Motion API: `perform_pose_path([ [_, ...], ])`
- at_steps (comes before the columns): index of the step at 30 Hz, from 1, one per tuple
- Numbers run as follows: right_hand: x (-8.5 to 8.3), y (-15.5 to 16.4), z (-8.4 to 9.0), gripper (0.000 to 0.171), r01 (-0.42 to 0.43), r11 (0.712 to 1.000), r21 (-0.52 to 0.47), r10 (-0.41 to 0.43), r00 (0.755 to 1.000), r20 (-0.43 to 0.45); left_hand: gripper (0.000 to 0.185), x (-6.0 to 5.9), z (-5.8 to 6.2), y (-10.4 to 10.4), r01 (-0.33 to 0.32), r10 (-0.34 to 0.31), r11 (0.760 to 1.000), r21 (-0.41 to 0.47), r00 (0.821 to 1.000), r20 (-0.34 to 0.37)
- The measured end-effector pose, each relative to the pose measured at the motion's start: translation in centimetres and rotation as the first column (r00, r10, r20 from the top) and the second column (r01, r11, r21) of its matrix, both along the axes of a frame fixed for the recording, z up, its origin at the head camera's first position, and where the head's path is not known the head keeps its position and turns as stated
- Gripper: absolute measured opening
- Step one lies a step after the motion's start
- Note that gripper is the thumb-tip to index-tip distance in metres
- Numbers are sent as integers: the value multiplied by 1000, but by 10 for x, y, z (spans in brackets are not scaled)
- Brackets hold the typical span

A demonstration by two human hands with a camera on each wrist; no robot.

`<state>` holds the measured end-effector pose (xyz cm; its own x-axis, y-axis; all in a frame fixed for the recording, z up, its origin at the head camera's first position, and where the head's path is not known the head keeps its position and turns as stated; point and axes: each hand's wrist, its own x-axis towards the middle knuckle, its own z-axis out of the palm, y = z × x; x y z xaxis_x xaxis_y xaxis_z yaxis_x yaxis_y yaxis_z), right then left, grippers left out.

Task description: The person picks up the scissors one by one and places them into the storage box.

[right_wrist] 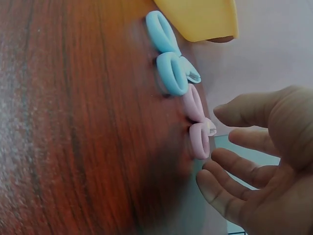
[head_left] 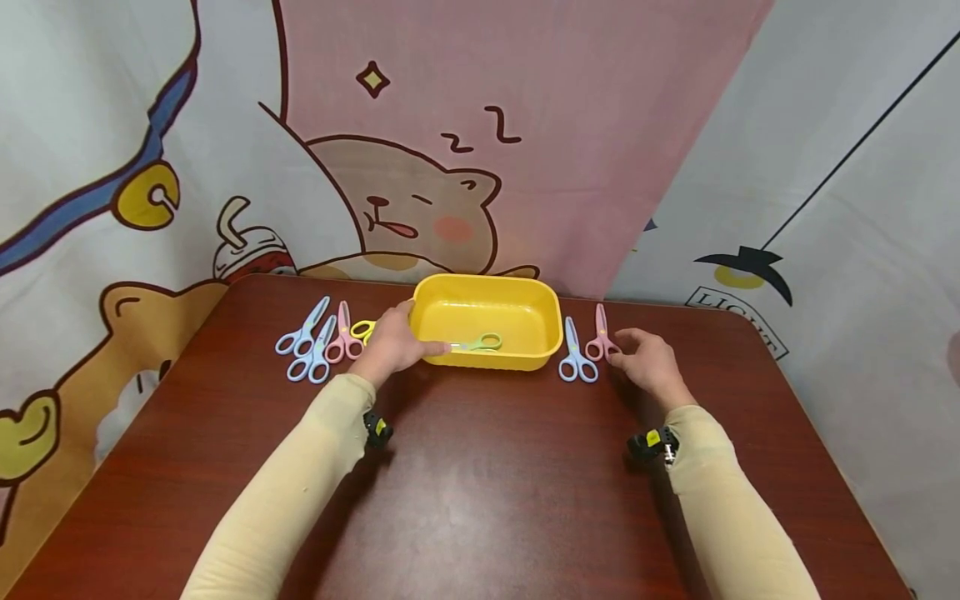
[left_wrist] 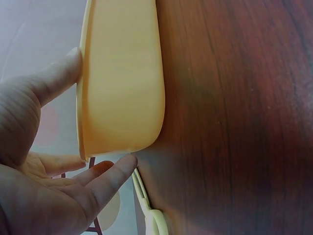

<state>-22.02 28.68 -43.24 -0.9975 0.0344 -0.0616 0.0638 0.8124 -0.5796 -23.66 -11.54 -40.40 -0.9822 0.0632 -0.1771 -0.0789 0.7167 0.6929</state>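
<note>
My left hand point(head_left: 392, 340) is at the left end of a yellow plastic bin point(head_left: 517, 362). Its thumb lies at the front rim and its fairly straight fingers touch the end wall. Inside the bin, by the front wall, lie scissors with a green handle point(head_left: 491, 336). Right of the bin, my right hand point(head_left: 651, 364) reaches to pink scissors point(head_left: 601, 335), fingertips close by the handle loops. In the right wrist view a gap shows between thumb and fingers, with nothing gripped. Blue scissors point(head_left: 573, 350) lie between the pink pair and the bin.
Left of the bin lie two blue scissors point(head_left: 302, 336), pink scissors point(head_left: 344, 336) and yellow scissors point(head_left: 363, 325), the last partly hidden by the left hand. All rest on a dark red-brown wooden table point(head_left: 480, 483). A printed cloth point(head_left: 585, 125) hangs behind the table.
</note>
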Motion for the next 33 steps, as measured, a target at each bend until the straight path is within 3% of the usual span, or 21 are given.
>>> perform_pose_path([
  [8,-2,0,-8,48,-5,999,50,5,1000,-2,99,0,-1,1,1,-1,1000,6,1000,-3],
  [33,-1,3,-20,45,11,999,40,-9,998,-65,100,1,5,2,0,0,1000,-16,1000,4],
])
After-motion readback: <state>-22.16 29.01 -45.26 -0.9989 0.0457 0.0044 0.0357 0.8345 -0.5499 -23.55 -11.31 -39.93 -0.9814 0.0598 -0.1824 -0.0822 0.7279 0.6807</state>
